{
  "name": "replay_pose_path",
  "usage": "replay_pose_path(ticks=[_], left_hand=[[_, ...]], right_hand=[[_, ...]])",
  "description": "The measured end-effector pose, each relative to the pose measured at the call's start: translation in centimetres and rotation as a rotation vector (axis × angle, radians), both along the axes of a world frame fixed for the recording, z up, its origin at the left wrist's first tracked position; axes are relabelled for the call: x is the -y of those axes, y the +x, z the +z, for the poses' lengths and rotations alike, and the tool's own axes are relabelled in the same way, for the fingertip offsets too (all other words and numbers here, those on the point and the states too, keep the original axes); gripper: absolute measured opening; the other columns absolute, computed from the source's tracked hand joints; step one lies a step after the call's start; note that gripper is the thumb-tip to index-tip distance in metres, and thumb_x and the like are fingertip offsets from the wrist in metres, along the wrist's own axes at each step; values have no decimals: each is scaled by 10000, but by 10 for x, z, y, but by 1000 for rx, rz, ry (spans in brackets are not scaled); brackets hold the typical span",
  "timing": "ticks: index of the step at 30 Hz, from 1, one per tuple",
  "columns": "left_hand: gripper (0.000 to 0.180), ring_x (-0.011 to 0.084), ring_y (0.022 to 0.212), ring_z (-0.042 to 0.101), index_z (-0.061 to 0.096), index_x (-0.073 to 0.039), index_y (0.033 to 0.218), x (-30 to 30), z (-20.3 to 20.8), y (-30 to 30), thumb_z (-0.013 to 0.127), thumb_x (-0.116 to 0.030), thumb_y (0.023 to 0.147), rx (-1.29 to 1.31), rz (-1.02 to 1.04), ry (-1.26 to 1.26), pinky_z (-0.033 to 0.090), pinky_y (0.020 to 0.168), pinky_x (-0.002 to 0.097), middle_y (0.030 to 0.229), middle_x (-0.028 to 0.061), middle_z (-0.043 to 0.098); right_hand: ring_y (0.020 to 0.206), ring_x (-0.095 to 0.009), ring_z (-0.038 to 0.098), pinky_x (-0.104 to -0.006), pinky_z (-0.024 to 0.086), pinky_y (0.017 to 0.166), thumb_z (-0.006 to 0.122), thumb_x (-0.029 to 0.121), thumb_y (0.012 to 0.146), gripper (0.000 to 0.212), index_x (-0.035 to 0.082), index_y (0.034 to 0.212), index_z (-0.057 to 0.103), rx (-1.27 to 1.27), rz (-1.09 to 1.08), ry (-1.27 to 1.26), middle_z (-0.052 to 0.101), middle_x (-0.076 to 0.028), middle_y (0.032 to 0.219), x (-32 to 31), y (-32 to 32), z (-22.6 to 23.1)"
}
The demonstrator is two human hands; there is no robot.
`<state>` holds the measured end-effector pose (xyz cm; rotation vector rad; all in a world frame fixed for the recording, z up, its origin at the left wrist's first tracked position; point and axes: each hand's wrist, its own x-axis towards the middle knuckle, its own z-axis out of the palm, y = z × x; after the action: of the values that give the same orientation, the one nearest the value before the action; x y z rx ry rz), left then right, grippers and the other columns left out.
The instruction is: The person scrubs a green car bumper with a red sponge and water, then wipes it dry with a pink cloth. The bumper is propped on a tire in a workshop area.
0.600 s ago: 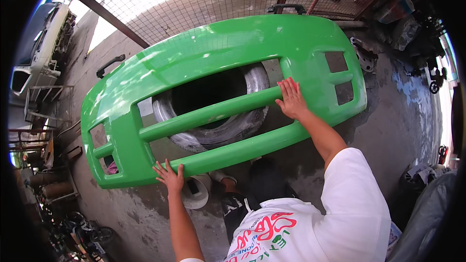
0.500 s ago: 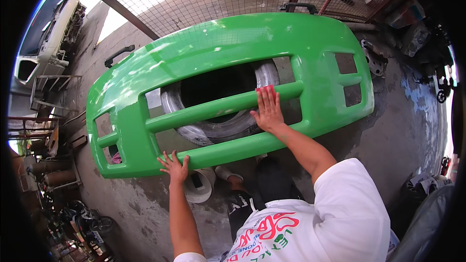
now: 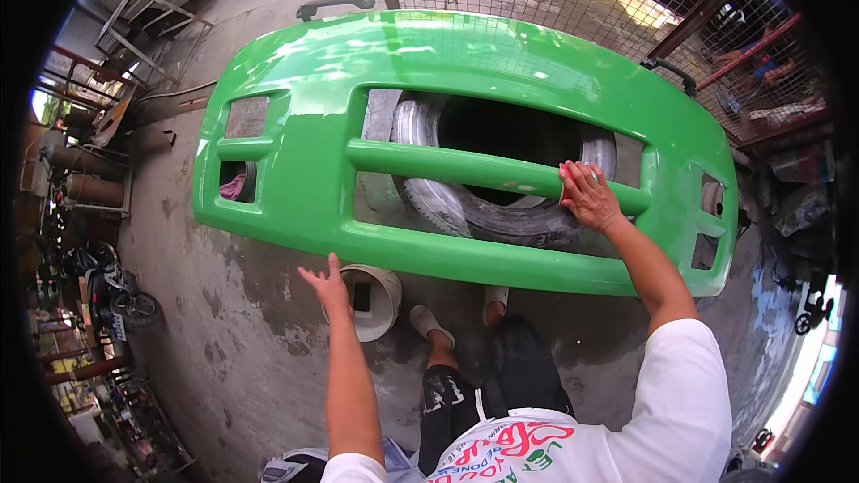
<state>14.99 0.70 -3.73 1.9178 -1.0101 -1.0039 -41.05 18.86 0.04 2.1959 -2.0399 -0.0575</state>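
I've drawn the left hand (image 3: 330,291) back to the lower edge of the green bumper (image 3: 447,54), fingers spread, contact unclear from here. My right hand (image 3: 592,201) grips a red pad (image 3: 565,182) against the crossbar (image 3: 456,165), above a tire (image 3: 501,224).

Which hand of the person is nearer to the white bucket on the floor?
Left. The left hand appears by the left edge of the white bucket; the right hand is farther away, at the middle green bar.

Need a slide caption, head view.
Right hand holds a red pad against a green bumper; left hand near its lower edge.
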Motion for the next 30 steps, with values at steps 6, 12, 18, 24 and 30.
replay_pose_path(ticks=[6, 12, 18, 24, 30], left_hand=[[816, 310, 1163, 609, 137, -44, 1559, 30, 18, -25, 718, -155, 996, -695, -123, 39, 578, 870, 527, 1377, 242, 535], [676, 296, 1092, 652, 228, -30, 1471, 22, -2, -19, 701, -83, 991, -714, -137, 108, 618, 804, 462, 1301, 224, 577], [632, 251, 1068, 645, 264, -29, 1451, 31, -11, -8, 699, -115, 1000, -713, -109, 17, 596, 779, 398, 1293, 189, 589], [626, 234, 1062, 639, 277, -24, 1448, 18, -13, -27, 703, -124, 1001, -715, -98, -49, 595, 783, 382, 1290, 177, 590], [607, 201, 982, 622, 330, -22, 1421, 21, -26, -17, 736, -149, 987, -686, -103, -74, 495, 624, 315, 1228, 144, 605]], right_hand=[[1395, -399, 460, -591, 308, 1183, 585, 404, 983, 684, -8, 1506, 426, 81, 97, -289, 477, -237, 1484, 224, 203, -13], [1454, -326, 428, -640, 285, 1180, 533, 498, 1005, 725, 46, 1553, 390, 77, 117, -179, 489, -160, 1519, 282, 256, -20], [1514, -300, 365, -623, 187, 1233, 574, 461, 997, 759, 70, 1598, 326, -54, -66, -52, 411, -140, 1605, 148, 152, -11], [1484, -369, 386, -635, 262, 1195, 549, 461, 1009, 746, 10, 1566, 344, 0, 10, -233, 426, -198, 1570, 271, 276, -27], [1470, -313, 419, -622, 250, 1211, 497, 499, 1035, 717, 56, 1578, 344, 52, 38, -99, 452, -144, 1559, 244, 230, -16]])
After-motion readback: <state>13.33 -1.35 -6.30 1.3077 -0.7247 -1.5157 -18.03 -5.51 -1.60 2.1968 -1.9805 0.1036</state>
